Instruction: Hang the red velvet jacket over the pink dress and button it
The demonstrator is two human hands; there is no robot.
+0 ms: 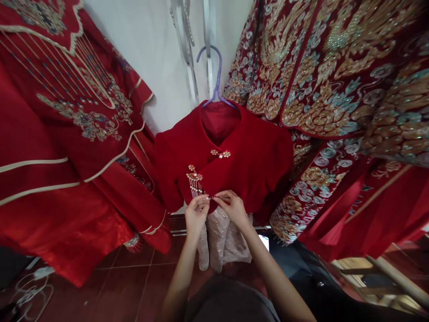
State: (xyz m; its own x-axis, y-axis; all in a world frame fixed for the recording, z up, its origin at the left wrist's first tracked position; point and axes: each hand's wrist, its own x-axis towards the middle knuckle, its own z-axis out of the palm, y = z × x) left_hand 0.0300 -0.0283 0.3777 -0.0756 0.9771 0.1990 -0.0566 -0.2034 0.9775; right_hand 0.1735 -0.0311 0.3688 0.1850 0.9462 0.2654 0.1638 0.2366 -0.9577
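Note:
A short-sleeved red velvet dress (244,165) hangs in front of me on a purple hanger (218,76). Its neck carries a beaded knot clasp (220,154), and a jewelled tassel brooch (195,179) lies on the chest. Pale sparkly fabric (216,241) drops below the red part. At the waist, my left hand (197,214) and my right hand (232,206) meet with fingertips pinched. Between them is a small dark fastening, too tiny to name; the red cloth around it is touched by both hands.
Red embroidered garments (67,134) hang close on the left. Heavily gold-embroidered garments (321,80) crowd the right. A white cable (31,286) lies on the tiled floor (134,277) at lower left. A lit phone screen (264,242) and a wooden frame (389,277) are at right.

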